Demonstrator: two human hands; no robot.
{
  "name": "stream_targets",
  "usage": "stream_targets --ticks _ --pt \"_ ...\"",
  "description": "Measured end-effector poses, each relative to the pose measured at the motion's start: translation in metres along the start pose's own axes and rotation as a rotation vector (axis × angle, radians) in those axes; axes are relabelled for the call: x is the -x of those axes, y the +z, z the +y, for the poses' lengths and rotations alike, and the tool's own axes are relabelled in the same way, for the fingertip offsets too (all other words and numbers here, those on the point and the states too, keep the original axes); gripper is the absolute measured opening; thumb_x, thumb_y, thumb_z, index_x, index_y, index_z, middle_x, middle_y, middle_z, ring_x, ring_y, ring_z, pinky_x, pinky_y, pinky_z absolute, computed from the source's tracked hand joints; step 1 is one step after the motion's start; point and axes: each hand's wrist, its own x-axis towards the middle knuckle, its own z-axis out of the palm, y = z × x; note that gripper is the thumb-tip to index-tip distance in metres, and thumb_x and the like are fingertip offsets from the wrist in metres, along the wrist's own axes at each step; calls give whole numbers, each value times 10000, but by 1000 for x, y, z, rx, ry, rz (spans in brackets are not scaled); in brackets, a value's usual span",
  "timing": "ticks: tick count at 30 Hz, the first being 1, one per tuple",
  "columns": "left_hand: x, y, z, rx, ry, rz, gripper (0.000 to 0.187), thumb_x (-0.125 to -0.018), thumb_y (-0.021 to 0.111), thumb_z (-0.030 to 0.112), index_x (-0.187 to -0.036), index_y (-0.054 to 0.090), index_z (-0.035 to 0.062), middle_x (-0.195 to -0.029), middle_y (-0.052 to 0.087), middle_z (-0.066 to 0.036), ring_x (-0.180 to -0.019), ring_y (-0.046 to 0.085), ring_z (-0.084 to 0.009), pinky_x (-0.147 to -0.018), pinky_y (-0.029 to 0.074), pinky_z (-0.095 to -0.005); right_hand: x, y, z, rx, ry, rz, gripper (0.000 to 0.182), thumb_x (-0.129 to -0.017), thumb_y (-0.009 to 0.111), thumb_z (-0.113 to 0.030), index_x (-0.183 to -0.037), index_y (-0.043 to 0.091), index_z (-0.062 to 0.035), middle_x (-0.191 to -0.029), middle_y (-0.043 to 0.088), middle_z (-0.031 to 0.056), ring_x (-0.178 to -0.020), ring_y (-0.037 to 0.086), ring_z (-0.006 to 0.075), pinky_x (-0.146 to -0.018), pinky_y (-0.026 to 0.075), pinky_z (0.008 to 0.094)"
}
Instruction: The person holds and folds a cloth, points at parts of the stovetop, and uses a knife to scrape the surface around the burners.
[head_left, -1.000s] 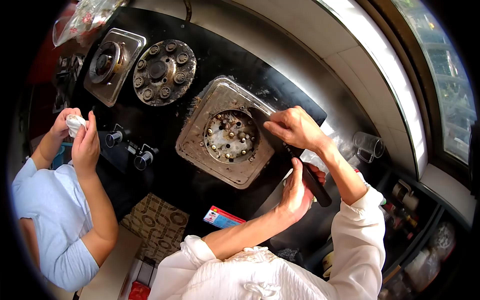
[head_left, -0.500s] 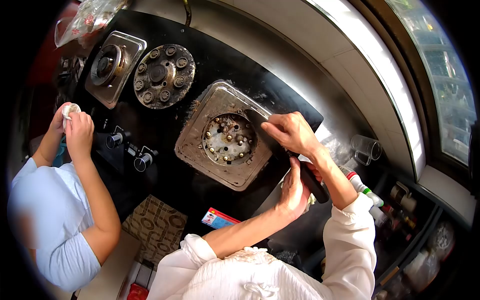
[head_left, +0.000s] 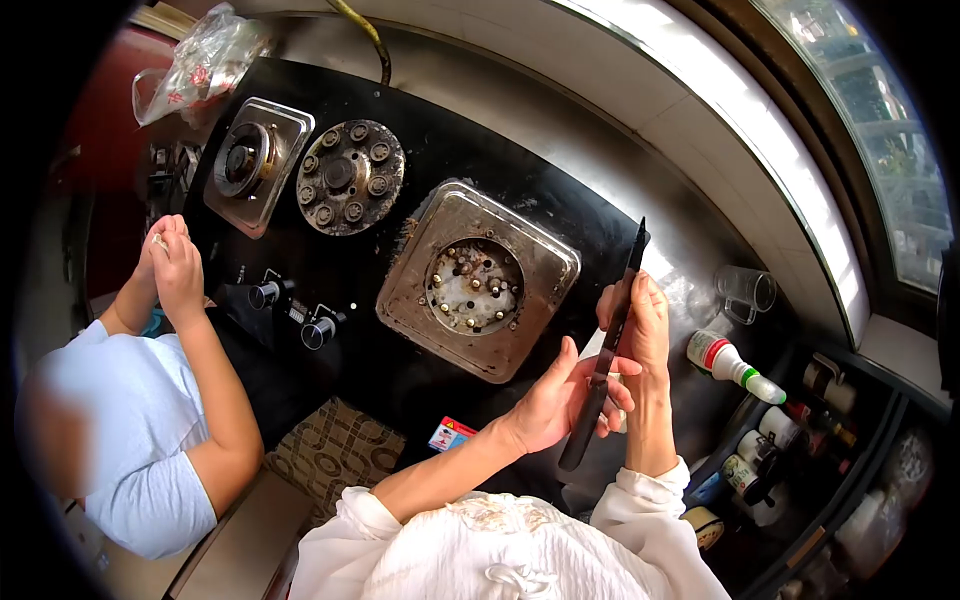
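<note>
While my left hand grips the handle of the knife and my right hand pinches its blade, the knife stands lifted edge-up, just right of the grimy burner plate on the stove. I judge this a pause in scraping; next the blade must drop flat against the crust, angled low. Another person's hands are clasped together at the left.

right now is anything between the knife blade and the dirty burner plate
Nothing visible. The knife is lifted edge-up in both hands, right of the burner plate; only bare black stovetop lies between them.
</note>
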Motion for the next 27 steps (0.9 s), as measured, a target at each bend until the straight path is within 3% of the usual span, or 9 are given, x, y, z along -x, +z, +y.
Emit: stream_targets --ticks 7,12,14,16,18,19,20,22,27 --pt "-5 -1 10 -350 -43 -55 634 -1019 322 532 -1145 571 -37 -809 661 -93 -715 637 -166 -659 513 -295 21 7 -9 -122 -91 -119 381 -999 514 -380 -767 491 -79 -623 524 73 -576 492 147 -516 389 276" --pt "-13 25 47 -707 34 -24 466 -1023 438 435 -1062 599 0 -797 661 -69 -664 621 -112 -614 497 -237 19 7 -28 -92 -281 -118 426 -1008 494 -365 -736 519 -38 -717 543 83 -761 520 186 -753 434 315" --pt "-18 36 70 -888 -7 -7 375 -1012 503 373 -988 606 13 -778 653 -53 -636 612 -93 -584 487 -218 20 0 -30 -140 -335 -180 384 -1005 511 -341 -880 618 5 -1008 601 104 -921 553 162 -840 433 304" --pt "-24 59 96 -1171 -16 143 321 -966 612 347 -858 611 45 -675 610 10 -587 562 -53 -508 414 -196 23 6 -34 -22 -375 -94 332 -992 553 -303 -1066 643 9 -1119 616 93 -1026 566 159 -895 441 303" --pt "-29 84 136 -1718 164 265 383 -900 710 345 -686 569 61 -600 526 78 -544 434 -8 -477 339 -209 29 13 -37 -11 -262 74 383 -992 570 -243 -1301 545 -17 -1205 616 83 -1041 592 135 -852 495 293" --pt "-33 90 158 -2004 389 285 461 -865 732 404 -639 544 49 -537 468 59 -511 399 -32 -472 339 -244 32 10 -35 -2 -216 162 371 -996 562 -235 -1299 548 -22 -1208 616 90 -1018 607 135 -835 500 289" --pt "-34 107 183 -2452 468 390 629 -784 681 648 -679 635 30 -532 569 -72 -480 540 -158 -517 458 -338 35 4 -29 7 -170 247 358 -999 554 -226 -1297 551 -27 -1211 616 96 -995 622 135 -818 506 285" --pt "-36 103 228 -2914 809 254 649 -760 628 699 -667 589 58 -548 600 -103 -518 619 -271 -529 507 -397 43 -10 -9 -46 -148 347 334 -998 551 -223 -1275 568 -37 -1188 627 96 -942 639 130 -792 504 272" --pt "-49 67 291 -3134 591 -178 646 -788 585 673 -668 463 50 -517 524 -106 -542 591 -320 -535 486 -376 42 -7 17 206 -125 490 283 -984 572 -197 -1210 612 -33 -1094 661 77 -903 637 118 -750 503 258"
